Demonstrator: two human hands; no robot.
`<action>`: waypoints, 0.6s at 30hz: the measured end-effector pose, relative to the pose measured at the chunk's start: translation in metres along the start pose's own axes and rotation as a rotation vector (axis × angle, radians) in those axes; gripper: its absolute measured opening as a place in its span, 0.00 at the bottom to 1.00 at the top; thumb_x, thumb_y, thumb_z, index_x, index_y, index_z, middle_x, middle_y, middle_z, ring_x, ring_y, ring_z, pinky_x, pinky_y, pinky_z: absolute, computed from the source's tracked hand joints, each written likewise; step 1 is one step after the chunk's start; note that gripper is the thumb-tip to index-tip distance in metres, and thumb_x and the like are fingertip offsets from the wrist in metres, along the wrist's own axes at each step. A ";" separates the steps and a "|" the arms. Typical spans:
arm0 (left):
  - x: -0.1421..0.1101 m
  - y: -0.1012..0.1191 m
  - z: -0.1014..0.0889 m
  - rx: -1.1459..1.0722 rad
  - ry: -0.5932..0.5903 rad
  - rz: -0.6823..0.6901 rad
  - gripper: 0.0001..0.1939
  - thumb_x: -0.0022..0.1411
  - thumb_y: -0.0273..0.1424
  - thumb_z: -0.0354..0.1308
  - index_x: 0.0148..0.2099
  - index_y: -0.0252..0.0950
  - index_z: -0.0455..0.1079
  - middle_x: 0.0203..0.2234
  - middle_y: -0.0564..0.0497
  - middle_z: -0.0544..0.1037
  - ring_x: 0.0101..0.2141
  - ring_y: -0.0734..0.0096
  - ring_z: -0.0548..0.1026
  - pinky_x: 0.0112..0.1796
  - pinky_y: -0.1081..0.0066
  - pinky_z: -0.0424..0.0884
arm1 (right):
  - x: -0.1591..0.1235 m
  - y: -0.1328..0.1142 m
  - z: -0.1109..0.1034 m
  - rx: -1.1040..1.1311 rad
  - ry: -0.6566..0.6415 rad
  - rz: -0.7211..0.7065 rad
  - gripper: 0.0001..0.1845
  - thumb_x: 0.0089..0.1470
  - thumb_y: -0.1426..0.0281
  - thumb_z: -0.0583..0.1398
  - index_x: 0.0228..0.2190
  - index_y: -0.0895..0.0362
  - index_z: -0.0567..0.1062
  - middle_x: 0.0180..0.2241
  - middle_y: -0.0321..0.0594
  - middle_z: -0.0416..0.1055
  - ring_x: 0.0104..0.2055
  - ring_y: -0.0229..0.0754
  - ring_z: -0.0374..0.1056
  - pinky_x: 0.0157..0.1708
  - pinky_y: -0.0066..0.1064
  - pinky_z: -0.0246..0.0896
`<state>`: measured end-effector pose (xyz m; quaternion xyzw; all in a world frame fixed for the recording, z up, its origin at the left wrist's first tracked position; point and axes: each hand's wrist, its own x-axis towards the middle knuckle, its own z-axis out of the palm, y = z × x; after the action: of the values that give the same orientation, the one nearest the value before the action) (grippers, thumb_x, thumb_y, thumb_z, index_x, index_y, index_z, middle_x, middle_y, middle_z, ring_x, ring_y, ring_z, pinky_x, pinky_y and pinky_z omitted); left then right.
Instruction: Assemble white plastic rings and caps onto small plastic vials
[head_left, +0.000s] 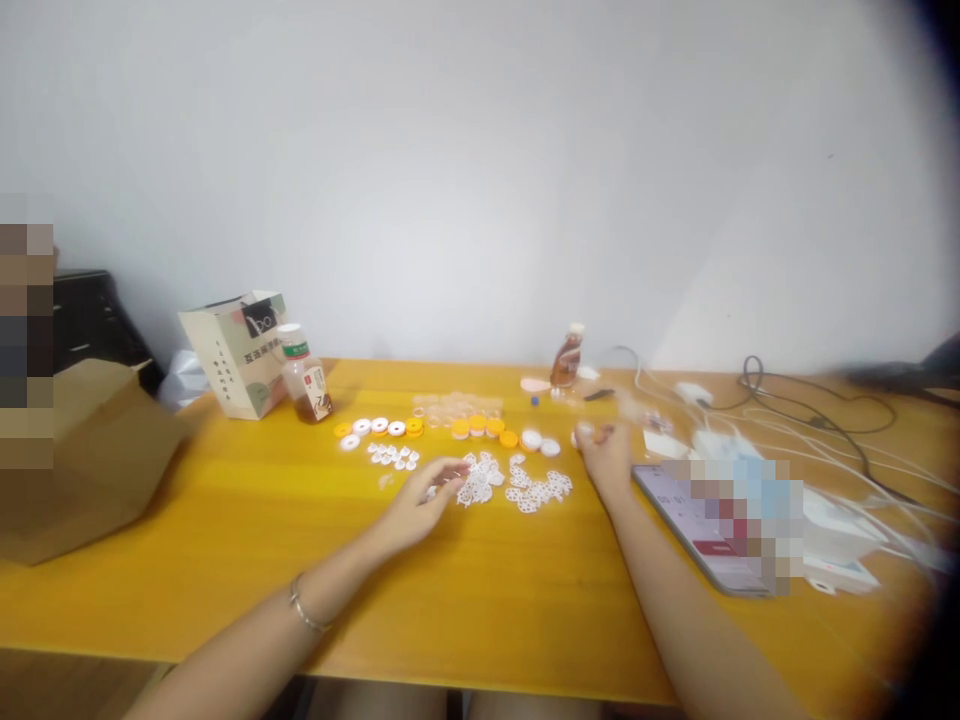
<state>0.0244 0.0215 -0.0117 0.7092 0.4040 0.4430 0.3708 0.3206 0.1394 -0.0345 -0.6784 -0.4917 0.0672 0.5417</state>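
Head — left hand (421, 497) by white pieces (481, 484), right hand (611, 462) blurred — cannot tell either grip

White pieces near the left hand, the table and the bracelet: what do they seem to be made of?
White pieces: probably matte plastic, being thin, pale and pierced with holes; blur leaves this open. Table: apparently varnished wood or a wood-look top, from its yellow-brown tone and soft sheen. Bracelet: likely polished metal, given its silvery glint.
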 end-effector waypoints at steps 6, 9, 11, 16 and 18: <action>0.000 0.001 -0.001 0.022 -0.012 0.010 0.14 0.59 0.35 0.48 0.47 0.38 0.64 0.43 0.47 0.70 0.42 0.68 0.68 0.46 0.66 0.62 | -0.006 -0.008 0.001 0.066 -0.119 0.006 0.15 0.41 0.60 0.56 0.24 0.60 0.70 0.23 0.43 0.71 0.25 0.41 0.66 0.29 0.31 0.59; 0.000 -0.001 -0.001 0.039 -0.021 0.005 0.15 0.59 0.35 0.48 0.47 0.38 0.64 0.42 0.47 0.70 0.42 0.68 0.68 0.45 0.67 0.62 | -0.007 -0.010 0.001 0.076 -0.169 -0.002 0.13 0.42 0.63 0.56 0.26 0.60 0.73 0.27 0.45 0.74 0.31 0.43 0.69 0.33 0.31 0.61; 0.000 -0.002 -0.001 0.056 -0.026 0.001 0.15 0.59 0.35 0.48 0.47 0.39 0.64 0.43 0.47 0.70 0.42 0.69 0.68 0.45 0.68 0.63 | -0.006 -0.010 0.000 0.073 -0.189 0.000 0.13 0.42 0.64 0.56 0.27 0.61 0.74 0.30 0.46 0.75 0.33 0.44 0.70 0.36 0.31 0.62; 0.002 -0.004 -0.002 0.096 -0.028 0.007 0.14 0.59 0.35 0.48 0.46 0.39 0.64 0.42 0.48 0.71 0.41 0.69 0.69 0.43 0.68 0.64 | -0.002 -0.004 0.000 0.036 -0.226 0.022 0.15 0.42 0.68 0.56 0.32 0.62 0.75 0.34 0.47 0.74 0.37 0.46 0.70 0.40 0.32 0.62; 0.002 -0.004 -0.003 0.116 -0.025 0.008 0.14 0.59 0.35 0.48 0.46 0.39 0.64 0.42 0.48 0.71 0.40 0.69 0.69 0.42 0.69 0.64 | 0.000 -0.002 0.000 0.010 -0.238 0.036 0.16 0.42 0.68 0.56 0.34 0.62 0.75 0.35 0.48 0.74 0.39 0.47 0.69 0.41 0.34 0.61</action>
<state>0.0215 0.0251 -0.0137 0.7367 0.4217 0.4113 0.3322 0.3191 0.1395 -0.0330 -0.6717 -0.5399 0.1595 0.4815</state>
